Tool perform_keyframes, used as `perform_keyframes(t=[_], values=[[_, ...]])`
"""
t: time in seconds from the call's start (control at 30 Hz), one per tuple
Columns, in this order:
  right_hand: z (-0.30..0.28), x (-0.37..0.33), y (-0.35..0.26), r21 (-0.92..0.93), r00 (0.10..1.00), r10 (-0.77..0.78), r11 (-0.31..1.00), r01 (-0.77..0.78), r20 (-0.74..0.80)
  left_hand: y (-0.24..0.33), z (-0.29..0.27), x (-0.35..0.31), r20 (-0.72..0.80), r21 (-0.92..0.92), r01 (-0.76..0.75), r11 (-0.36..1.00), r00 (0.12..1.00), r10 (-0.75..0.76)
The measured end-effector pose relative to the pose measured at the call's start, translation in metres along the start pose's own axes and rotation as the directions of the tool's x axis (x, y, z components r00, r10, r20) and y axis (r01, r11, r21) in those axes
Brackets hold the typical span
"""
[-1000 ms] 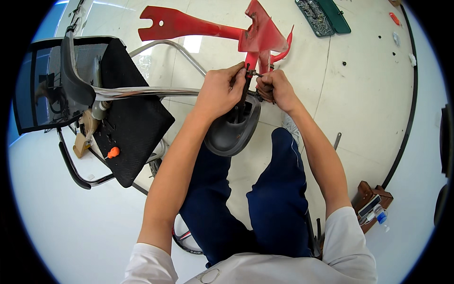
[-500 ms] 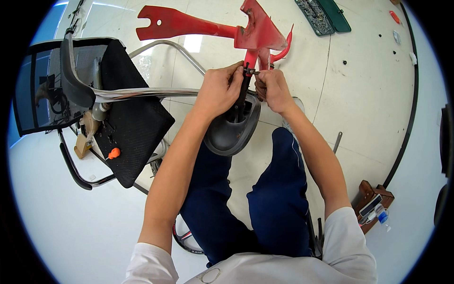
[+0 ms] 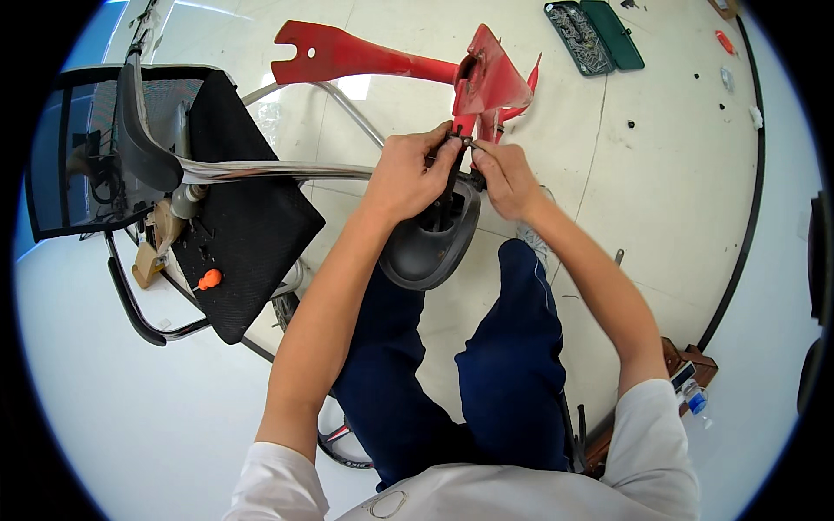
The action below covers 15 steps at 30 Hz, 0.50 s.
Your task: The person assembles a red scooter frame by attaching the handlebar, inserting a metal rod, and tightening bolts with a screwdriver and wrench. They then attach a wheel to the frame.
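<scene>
Looking stiff and likely heavy, the red bicycle frame is best gripped by its long arm; the seatpost is pinched by the left hand, a bolt by the right hand.

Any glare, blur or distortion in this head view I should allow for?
Head view: glare whitens part of the tiled floor at upper left; the dark strip on the right bows with fisheye distortion; black vignetting hides the corners; the small metal part between left hand and right hand is too small to read.
</scene>
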State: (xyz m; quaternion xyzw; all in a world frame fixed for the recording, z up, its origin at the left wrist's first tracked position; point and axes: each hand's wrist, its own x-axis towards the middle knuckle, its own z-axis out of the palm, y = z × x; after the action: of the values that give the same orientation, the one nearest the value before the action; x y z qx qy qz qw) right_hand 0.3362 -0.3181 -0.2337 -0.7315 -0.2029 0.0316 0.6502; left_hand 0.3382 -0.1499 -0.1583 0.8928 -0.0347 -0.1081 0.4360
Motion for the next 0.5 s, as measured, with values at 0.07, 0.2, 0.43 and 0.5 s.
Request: perform_keyframes(t=[0.07, 0.2, 0.43, 0.5], values=[[0.012, -0.006, -0.008, 0.384, 0.954, 0.298, 0.876, -0.292, 0.045, -0.003, 0.000, 0.000, -0.002, -0.018, -0.068, 0.998, 0.998, 0.068], [0.005, -0.002, -0.020, 0.707, 0.831, 0.461, 0.472, -0.527, 0.311, 0.002, -0.001, -0.002, 0.022, -0.012, -0.072, 0.997, 0.997, 0.072], [-0.010, 0.008, -0.023, 0.769, 0.738, 0.489, 0.190, -0.610, 0.464, 0.002, 0.004, 0.003, -0.114, 0.169, -0.375, 0.911, 0.911, 0.396], [-0.006, 0.008, -0.026, 0.782, 0.737, 0.574, 0.248, -0.571, 0.357, -0.001, 0.001, 0.002, -0.034, 0.209, -0.404, 0.891, 0.907, 0.420]])
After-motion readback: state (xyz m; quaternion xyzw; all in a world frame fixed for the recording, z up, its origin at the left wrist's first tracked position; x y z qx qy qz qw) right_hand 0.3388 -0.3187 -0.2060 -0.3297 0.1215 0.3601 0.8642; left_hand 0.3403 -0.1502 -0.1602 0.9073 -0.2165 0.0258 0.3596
